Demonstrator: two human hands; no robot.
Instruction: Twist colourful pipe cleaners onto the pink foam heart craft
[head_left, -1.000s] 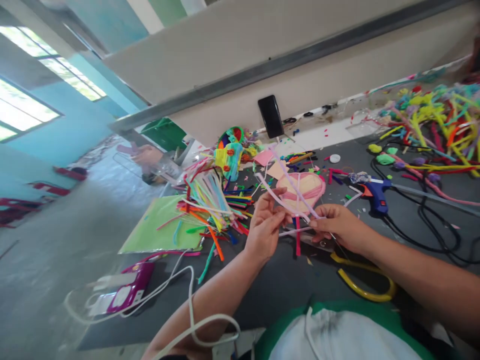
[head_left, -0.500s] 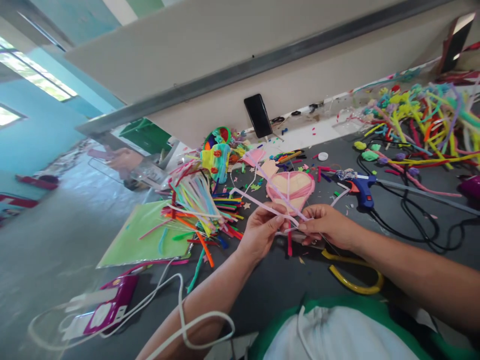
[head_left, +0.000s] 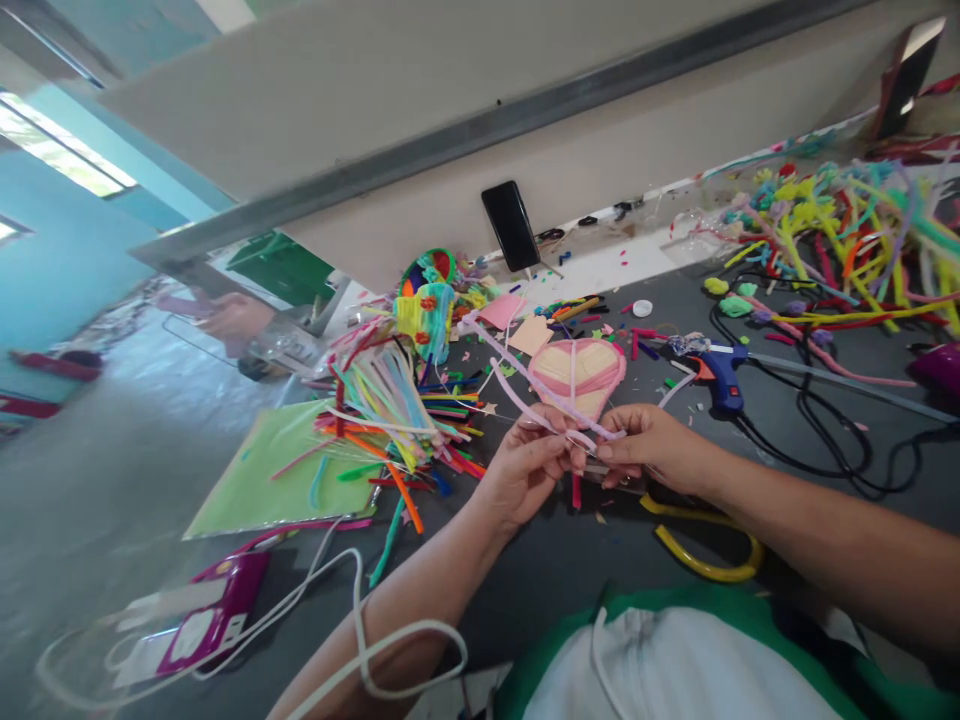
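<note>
Between my two hands are pale lilac pipe cleaners [head_left: 525, 362], crossed and bent near my fingertips. My left hand [head_left: 527, 462] pinches them from the left, thumb on top. From the right, my right hand [head_left: 651, 448] closes its thumb and fingers on the same strands. Two long ends stick out toward the upper left. Just beyond my hands lies a pink and cream heart [head_left: 553, 372], with a lilac strip down its middle. A red pipe cleaner end [head_left: 576, 492] shows below my fingers. The exact crossing point is partly hidden by my fingertips.
A blue glue gun [head_left: 724, 380] with black cable lies at the right. Bundled pipe cleaners [head_left: 394, 395] rest on a green sheet [head_left: 251, 470] at the left. A phone [head_left: 511, 225] leans at the back. Nearer are a yellow curved piece [head_left: 709, 567] and a purple power strip [head_left: 214, 610].
One lilac end has swung and now curves closer to the other beyond my left hand. Both hands keep their pinch. The whole view has shifted slightly.
</note>
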